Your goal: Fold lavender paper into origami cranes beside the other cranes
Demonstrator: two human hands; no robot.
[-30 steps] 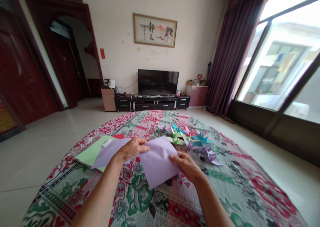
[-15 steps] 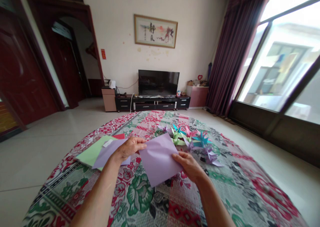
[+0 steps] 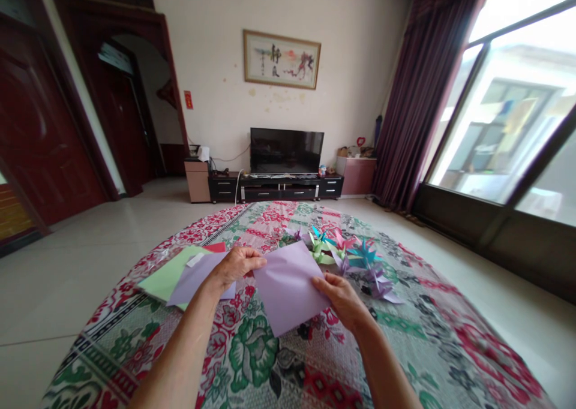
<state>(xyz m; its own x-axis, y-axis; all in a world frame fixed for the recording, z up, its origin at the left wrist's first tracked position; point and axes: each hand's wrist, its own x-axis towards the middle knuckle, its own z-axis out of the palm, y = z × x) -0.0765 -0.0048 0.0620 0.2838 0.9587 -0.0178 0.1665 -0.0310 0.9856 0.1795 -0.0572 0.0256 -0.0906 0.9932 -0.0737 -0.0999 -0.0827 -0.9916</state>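
Purple sheet (image 3: 290,292): pinching L corner w/ left hand (image 3: 236,266), R edge w/ right hand (image 3: 344,301), lower ctr of frame, nr folded paper shapes (image 3: 365,254), ctr-R.

Lilac paper sq. (image 3: 290,290) unfolded, held askew, approx. mid-view.

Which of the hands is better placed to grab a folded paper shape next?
Probably the right hand: the folded paper shapes lie just beyond it. The left hand holds the purple sheet by its left corner, nearer the flat papers. The right hand holds the sheet too, so it should let go first.
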